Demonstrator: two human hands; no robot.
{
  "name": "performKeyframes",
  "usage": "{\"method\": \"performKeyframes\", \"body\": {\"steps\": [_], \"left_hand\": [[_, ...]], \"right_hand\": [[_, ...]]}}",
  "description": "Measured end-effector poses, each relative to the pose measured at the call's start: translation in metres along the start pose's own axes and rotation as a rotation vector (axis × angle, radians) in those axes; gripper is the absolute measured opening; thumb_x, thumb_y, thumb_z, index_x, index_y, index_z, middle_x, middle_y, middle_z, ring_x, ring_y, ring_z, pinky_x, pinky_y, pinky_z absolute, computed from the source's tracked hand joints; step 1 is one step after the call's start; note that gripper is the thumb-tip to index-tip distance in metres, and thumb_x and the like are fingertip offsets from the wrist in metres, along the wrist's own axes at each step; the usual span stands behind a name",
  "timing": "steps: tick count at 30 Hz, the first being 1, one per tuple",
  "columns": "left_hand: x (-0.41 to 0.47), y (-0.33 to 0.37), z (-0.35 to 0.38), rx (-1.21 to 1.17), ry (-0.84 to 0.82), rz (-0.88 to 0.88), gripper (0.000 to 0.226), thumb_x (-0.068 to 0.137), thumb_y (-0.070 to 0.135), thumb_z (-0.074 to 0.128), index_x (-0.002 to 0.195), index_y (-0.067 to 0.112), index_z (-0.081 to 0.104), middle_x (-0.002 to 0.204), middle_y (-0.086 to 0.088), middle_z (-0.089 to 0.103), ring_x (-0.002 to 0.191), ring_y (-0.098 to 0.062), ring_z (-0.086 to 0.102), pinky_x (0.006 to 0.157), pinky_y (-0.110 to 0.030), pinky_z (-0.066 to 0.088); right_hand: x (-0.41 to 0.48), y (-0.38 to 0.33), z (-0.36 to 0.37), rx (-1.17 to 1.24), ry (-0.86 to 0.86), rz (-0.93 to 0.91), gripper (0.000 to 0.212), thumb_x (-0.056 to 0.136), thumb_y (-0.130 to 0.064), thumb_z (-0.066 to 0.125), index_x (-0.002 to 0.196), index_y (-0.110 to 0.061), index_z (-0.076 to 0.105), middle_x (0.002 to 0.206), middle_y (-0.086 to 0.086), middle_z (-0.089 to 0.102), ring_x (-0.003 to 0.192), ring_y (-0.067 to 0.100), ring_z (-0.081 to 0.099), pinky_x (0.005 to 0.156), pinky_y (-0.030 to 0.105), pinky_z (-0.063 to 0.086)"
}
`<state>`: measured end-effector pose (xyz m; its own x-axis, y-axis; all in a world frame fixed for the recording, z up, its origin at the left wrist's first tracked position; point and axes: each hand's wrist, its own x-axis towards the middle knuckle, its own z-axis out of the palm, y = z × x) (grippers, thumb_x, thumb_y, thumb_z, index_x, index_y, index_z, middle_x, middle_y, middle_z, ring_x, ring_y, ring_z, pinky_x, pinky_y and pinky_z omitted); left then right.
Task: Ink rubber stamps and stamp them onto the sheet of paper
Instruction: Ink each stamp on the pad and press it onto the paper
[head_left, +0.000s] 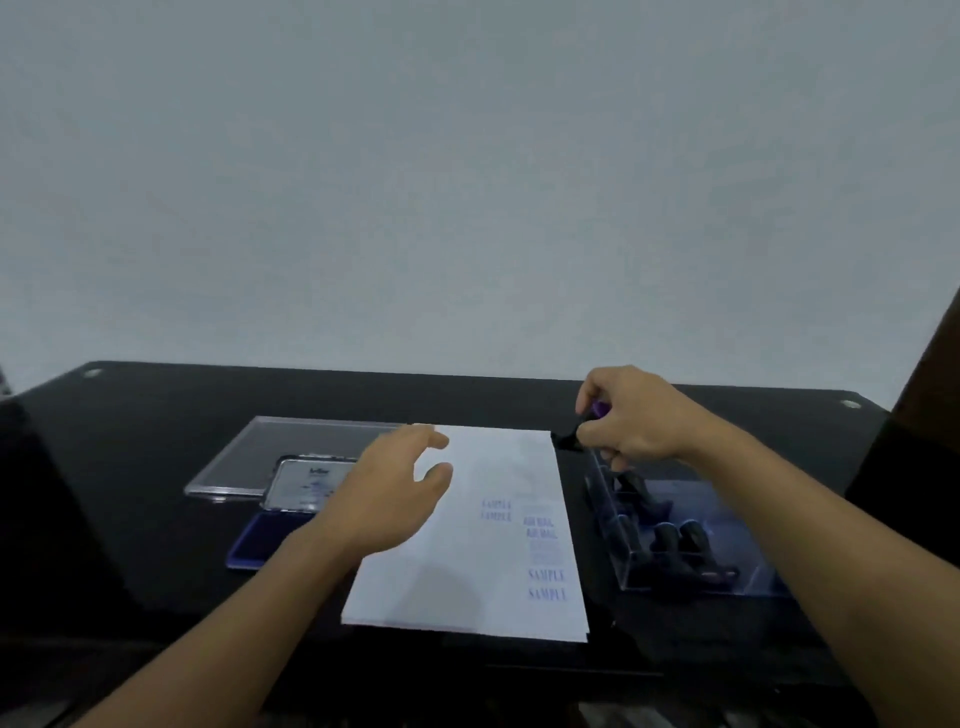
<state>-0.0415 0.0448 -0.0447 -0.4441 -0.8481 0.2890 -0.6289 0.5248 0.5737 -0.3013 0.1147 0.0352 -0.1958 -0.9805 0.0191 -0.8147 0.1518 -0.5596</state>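
Observation:
A white sheet of paper (483, 561) lies on the black table (156, 519), with several blue prints reading SAMPLE and AIR MAIL along its right side. My left hand (395, 493) hovers open over the sheet's left edge, fingers relaxed. My right hand (628, 415) pinches a black rubber stamp (571, 434) with a purple top, just past the sheet's far right corner. An open blue ink pad (260, 540) with its lid raised sits left of the sheet, partly hidden by my left hand.
A clear plastic box (691, 545) holding several dark stamps stands right of the sheet. A clear flat lid (291, 452) lies at the far left behind the ink pad. A dark object rises at the right frame edge.

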Motion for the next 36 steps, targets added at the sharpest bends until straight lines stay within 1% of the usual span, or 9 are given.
{"method": "performKeyframes", "body": {"steps": [2, 4, 7, 11, 14, 17, 22, 27, 36], "left_hand": [[-0.01, -0.019, -0.016, 0.002, 0.022, -0.038, 0.037, 0.095, 0.034, 0.051, 0.13, 0.026, 0.051, 0.138, 0.013, 0.047, 0.126, -0.007, 0.041, 0.102, -0.025, 0.033], [-0.023, -0.038, -0.032, 0.002, 0.043, -0.073, 0.034, 0.095, 0.03, 0.052, 0.128, 0.023, 0.053, 0.131, 0.013, 0.05, 0.118, -0.005, 0.046, 0.096, -0.02, 0.034], [-0.043, -0.069, -0.052, -0.028, 0.052, -0.14, 0.024, 0.094, 0.029, 0.052, 0.117, 0.027, 0.057, 0.118, 0.01, 0.058, 0.1, -0.006, 0.056, 0.085, -0.026, 0.049], [-0.062, -0.113, -0.067, 0.001, 0.118, -0.221, 0.028, 0.091, 0.031, 0.056, 0.118, 0.028, 0.059, 0.119, 0.014, 0.057, 0.112, -0.007, 0.051, 0.099, -0.03, 0.043], [-0.071, -0.138, -0.071, 0.042, 0.134, -0.227, 0.024, 0.09, 0.027, 0.058, 0.114, 0.027, 0.062, 0.114, 0.014, 0.06, 0.11, -0.009, 0.053, 0.095, -0.029, 0.043], [-0.079, -0.159, -0.072, 0.098, 0.143, -0.248, 0.031, 0.09, 0.028, 0.059, 0.12, 0.022, 0.061, 0.124, 0.008, 0.059, 0.117, -0.01, 0.05, 0.098, -0.025, 0.038], [-0.088, -0.181, -0.07, 0.144, 0.182, -0.244, 0.033, 0.09, 0.026, 0.06, 0.121, 0.016, 0.061, 0.129, 0.002, 0.057, 0.124, -0.013, 0.045, 0.097, -0.018, 0.028], [-0.094, -0.193, -0.069, 0.218, 0.159, -0.244, 0.036, 0.093, 0.033, 0.054, 0.128, 0.025, 0.055, 0.144, 0.005, 0.045, 0.139, -0.014, 0.031, 0.117, -0.042, 0.016], [-0.099, -0.202, -0.062, 0.26, 0.209, -0.203, 0.037, 0.093, 0.037, 0.051, 0.128, 0.026, 0.055, 0.144, 0.008, 0.045, 0.137, -0.012, 0.034, 0.116, -0.039, 0.016]], "right_hand": [[0.005, -0.022, 0.019, -0.039, -0.021, -0.049, 0.013, 0.09, -0.013, 0.064, 0.101, -0.02, 0.061, 0.079, 0.005, 0.067, 0.051, 0.014, 0.064, 0.049, 0.023, 0.051], [0.009, -0.045, 0.04, -0.105, -0.027, -0.136, 0.01, 0.09, -0.018, 0.063, 0.1, -0.022, 0.064, 0.088, -0.005, 0.061, 0.066, 0.013, 0.061, 0.054, 0.02, 0.046], [0.015, -0.075, 0.073, -0.137, -0.066, -0.235, 0.005, 0.091, -0.022, 0.062, 0.096, -0.023, 0.064, 0.093, -0.011, 0.06, 0.078, 0.009, 0.058, 0.062, 0.019, 0.041], [0.024, -0.102, 0.114, -0.128, -0.123, -0.309, 0.006, 0.091, -0.02, 0.062, 0.096, -0.021, 0.061, 0.094, -0.006, 0.062, 0.08, 0.012, 0.059, 0.063, 0.022, 0.046], [0.031, -0.116, 0.139, -0.136, -0.15, -0.341, 0.005, 0.087, -0.022, 0.063, 0.09, -0.022, 0.059, 0.089, -0.006, 0.062, 0.077, 0.013, 0.058, 0.062, 0.024, 0.045], [0.037, -0.131, 0.159, -0.16, -0.179, -0.391, 0.004, 0.087, -0.023, 0.063, 0.088, -0.022, 0.06, 0.092, -0.007, 0.062, 0.086, 0.015, 0.058, 0.069, 0.025, 0.049], [0.043, -0.153, 0.186, -0.207, -0.233, -0.443, 0.009, 0.089, -0.024, 0.066, 0.09, -0.023, 0.057, 0.09, -0.006, 0.058, 0.076, 0.01, 0.054, 0.059, 0.021, 0.041], [0.05, -0.169, 0.208, -0.264, -0.28, -0.468, 0.01, 0.089, -0.025, 0.064, 0.091, -0.021, 0.056, 0.096, 0.001, 0.063, 0.08, 0.018, 0.058, 0.061, 0.028, 0.045], [0.051, -0.174, 0.232, -0.319, -0.293, -0.486, 0.006, 0.09, -0.025, 0.058, 0.093, -0.021, 0.054, 0.093, 0.0, 0.063, 0.084, 0.02, 0.058, 0.07, 0.034, 0.05]]}}
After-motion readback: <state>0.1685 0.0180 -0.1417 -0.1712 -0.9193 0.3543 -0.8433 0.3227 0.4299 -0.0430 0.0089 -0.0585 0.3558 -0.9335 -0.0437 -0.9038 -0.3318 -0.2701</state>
